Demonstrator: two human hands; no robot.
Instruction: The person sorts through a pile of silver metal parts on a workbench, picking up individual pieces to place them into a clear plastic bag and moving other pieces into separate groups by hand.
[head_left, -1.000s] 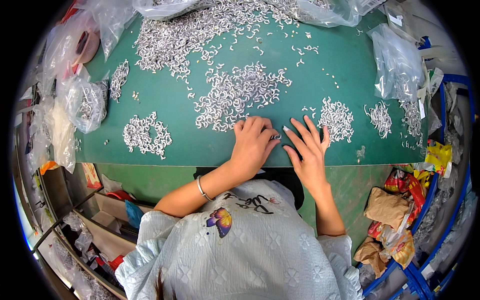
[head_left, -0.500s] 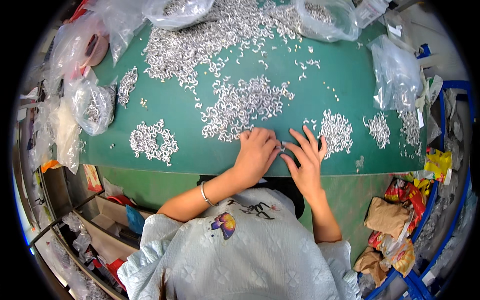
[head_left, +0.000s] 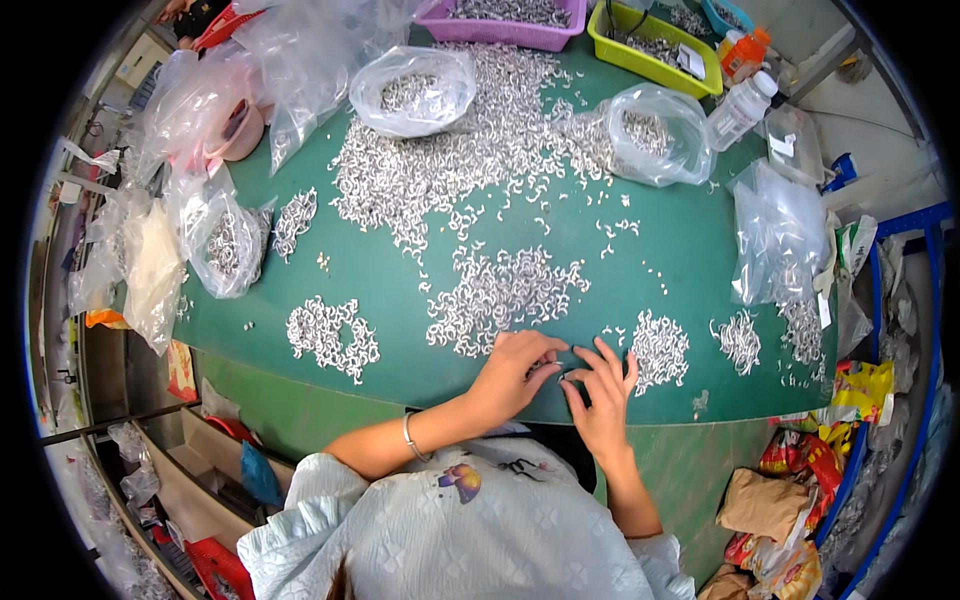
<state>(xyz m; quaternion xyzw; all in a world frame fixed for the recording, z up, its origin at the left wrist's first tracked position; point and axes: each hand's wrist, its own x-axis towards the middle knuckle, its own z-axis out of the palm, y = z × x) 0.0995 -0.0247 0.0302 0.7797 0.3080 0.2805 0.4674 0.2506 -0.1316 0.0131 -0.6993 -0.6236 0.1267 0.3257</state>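
Observation:
My left hand (head_left: 512,376) is closed in a pinch at the near edge of a pile of small silvery curved metal pieces (head_left: 500,295). A grey bit, apparently one such piece, shows at its fingertips. My right hand (head_left: 600,400) faces it from the right, thumb and index tips close together, other fingers spread. Whatever lies between those right fingertips is too small to make out. Just right of that hand is a smaller heap of the pieces (head_left: 660,352). Another heap (head_left: 333,338) lies to the left on the green table (head_left: 560,215).
A large mass of pieces (head_left: 400,185) covers the far middle. Around it are open plastic bags (head_left: 665,165), a purple basket (head_left: 505,33), a yellow-green basket (head_left: 665,75) and a white bottle (head_left: 738,112). More small heaps (head_left: 738,342) lie right; a bagged heap (head_left: 228,245) stands left.
The view has shifted, so the table sits lower and the far baskets show. The right thumb and index fingertips have come closer together. Both hands stay beside each other at the pile's near edge.

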